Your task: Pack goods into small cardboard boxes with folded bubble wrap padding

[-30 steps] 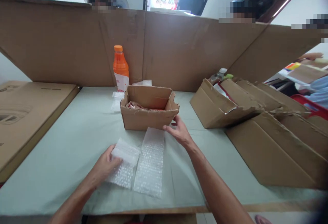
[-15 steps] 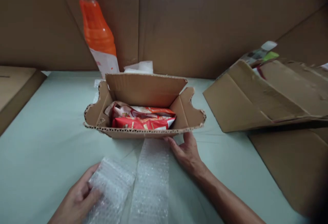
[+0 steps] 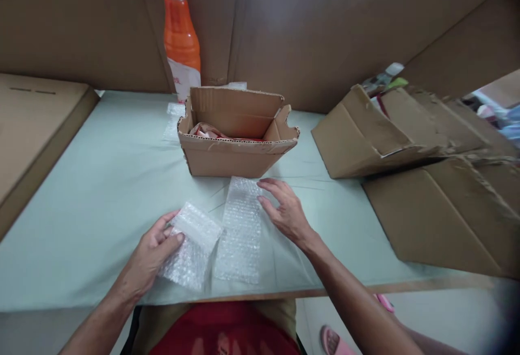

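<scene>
Bubble wrap [image 3: 198, 226] at lower centre-left is pinched by the left hand [image 3: 153, 248], right hand [image 3: 286, 211] is held spread near centre; probably feather-light, floppy, best grabbed by edges

Shows brown corrugated cardboard in the open box [image 3: 227, 159], matt across the front wall, rough and ragged along the fluted rim. Also shows dull cardboard in the boxes at right [image 3: 353, 133], creased and frayed at the edges, and in the tall backboard [image 3: 304, 35], smoother, with a faint sheen. Glints in small points over the folded bubble wrap [image 3: 195, 233] and the flat bubble-wrap strip [image 3: 241, 233], clear plastic with a bumpy surface. Looks like smooth, glossy plastic on the orange bottle [image 3: 181, 38]. Seems to be pale matt cloth over the counter [image 3: 125, 171], drawn into light creases.
</scene>
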A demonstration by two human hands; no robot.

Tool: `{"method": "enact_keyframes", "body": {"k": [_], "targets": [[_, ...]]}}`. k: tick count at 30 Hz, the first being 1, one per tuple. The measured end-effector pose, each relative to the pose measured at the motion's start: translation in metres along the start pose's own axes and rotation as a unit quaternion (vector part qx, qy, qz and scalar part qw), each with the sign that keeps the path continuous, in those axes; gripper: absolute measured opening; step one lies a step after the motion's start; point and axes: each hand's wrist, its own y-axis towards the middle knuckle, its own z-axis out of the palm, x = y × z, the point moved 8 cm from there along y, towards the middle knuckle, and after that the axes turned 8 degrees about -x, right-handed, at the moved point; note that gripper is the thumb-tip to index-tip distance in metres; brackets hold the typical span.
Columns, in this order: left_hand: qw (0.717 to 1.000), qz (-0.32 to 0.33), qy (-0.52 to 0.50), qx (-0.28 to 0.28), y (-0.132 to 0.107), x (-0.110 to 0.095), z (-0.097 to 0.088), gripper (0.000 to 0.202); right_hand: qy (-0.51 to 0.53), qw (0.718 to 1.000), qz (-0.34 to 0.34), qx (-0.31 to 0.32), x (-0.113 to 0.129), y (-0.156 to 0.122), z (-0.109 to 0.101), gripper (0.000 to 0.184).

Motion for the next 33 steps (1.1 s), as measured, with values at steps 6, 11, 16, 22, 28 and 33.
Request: {"method": "enact_keyframes", "body": {"k": [6,11,16,22,28,33], "targets": [[0.974,0.143,0.175,-0.017,-0.004,-0.007,-0.014,0.071,-0.008,0.998,0.041,0.036,0.0,0.028,0.024,0.026],[0.868,0.345,0.332,-0.136,-0.002,-0.064,-0.023,0.056,0.056,0.98,0.187,-0.042,-0.049,0.009,0.008,0.035],[0.862,0.423,0.243,-0.141,0.044,-0.104,0.02,0.077,0.096,0.965,0.239,-0.058,-0.071,0.015,0.023,0.073],[0.893,0.43,0.078,-0.107,0.087,-0.121,0.062,0.064,0.115,0.969,0.213,-0.044,-0.079,0.047,0.042,0.054],[0.906,0.414,0.053,-0.068,0.11,-0.138,0.08,0.068,0.114,0.972,0.194,-0.064,-0.099,0.066,0.036,0.052],[0.891,0.391,0.225,-0.039,0.067,-0.129,0.034,0.067,0.018,0.98,0.196,-0.023,-0.092,0.024,0.022,0.058]]}}
